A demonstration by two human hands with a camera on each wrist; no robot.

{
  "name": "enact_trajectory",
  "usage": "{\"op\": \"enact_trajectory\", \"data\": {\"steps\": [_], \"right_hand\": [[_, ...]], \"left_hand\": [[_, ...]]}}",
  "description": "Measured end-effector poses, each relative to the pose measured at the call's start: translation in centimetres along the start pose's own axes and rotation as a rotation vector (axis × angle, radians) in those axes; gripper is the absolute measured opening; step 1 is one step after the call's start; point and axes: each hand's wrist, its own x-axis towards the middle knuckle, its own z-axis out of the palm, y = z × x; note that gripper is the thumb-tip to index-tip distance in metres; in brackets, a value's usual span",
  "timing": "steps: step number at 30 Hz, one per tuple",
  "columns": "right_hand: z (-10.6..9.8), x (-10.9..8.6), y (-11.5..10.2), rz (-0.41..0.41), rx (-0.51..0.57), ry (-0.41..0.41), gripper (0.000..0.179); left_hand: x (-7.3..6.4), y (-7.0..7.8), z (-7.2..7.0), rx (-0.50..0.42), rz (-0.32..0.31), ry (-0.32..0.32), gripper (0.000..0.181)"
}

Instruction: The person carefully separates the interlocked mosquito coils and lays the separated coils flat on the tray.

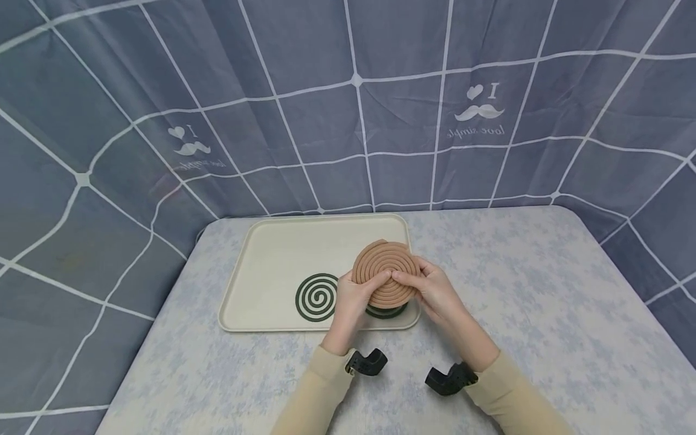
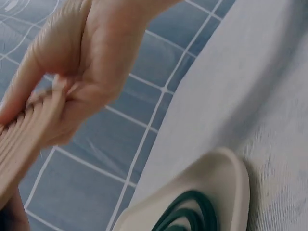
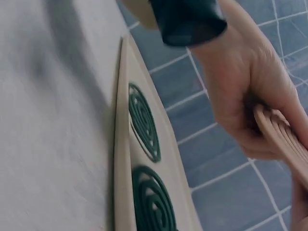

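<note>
A brown mosquito coil (image 1: 387, 257), round and tightly wound, is held up over the right part of a cream tray (image 1: 272, 241). My left hand (image 1: 353, 296) grips its left edge, thumb lying across the face. On the opposite edge my right hand (image 1: 437, 293) grips it the same way, so the two thumb tips meet near the middle. In the tray lies a dark green coil (image 1: 317, 297), left of my left hand. Another green coil (image 1: 387, 313) shows partly beneath the brown one. The right wrist view shows both green coils (image 3: 143, 120) flat inside the tray.
The tray's raised rim (image 1: 321, 330) runs along the front of it. A pale blue patterned cloth (image 1: 516, 290) covers the table. Behind and beside the table hangs a grey-blue curtain (image 1: 402, 121) with white lines. Black wrist cameras (image 1: 370, 362) are strapped at both wrists.
</note>
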Motion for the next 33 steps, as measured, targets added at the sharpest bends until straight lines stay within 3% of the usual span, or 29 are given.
{"op": "enact_trajectory", "data": {"steps": [6, 11, 14, 19, 27, 33], "right_hand": [[-0.9, 0.3, -1.0, -0.174, -0.337, 0.076, 0.045], [-1.0, 0.4, -1.2, -0.271, -0.464, 0.163, 0.032], [-0.8, 0.5, -0.9, -0.304, -0.497, 0.206, 0.028], [-0.5, 0.7, -0.2, -0.279, -0.556, 0.241, 0.027], [-0.1, 0.8, 0.0, -0.262, -0.598, 0.215, 0.027], [-0.3, 1.0, 0.4, -0.337, -0.577, 0.182, 0.027]], "left_hand": [[0.1, 0.3, -0.7, 0.129, -0.006, -0.059, 0.041], [0.2, 0.6, -1.3, 0.179, -0.009, -0.059, 0.040], [0.3, 0.7, -1.5, 0.165, -0.031, -0.033, 0.043], [0.6, 0.5, -1.5, 0.035, -0.079, 0.027, 0.045], [1.1, -0.4, -1.4, -0.041, -0.085, 0.058, 0.043], [1.4, -0.9, -1.1, -0.089, -0.139, 0.074, 0.050]]}}
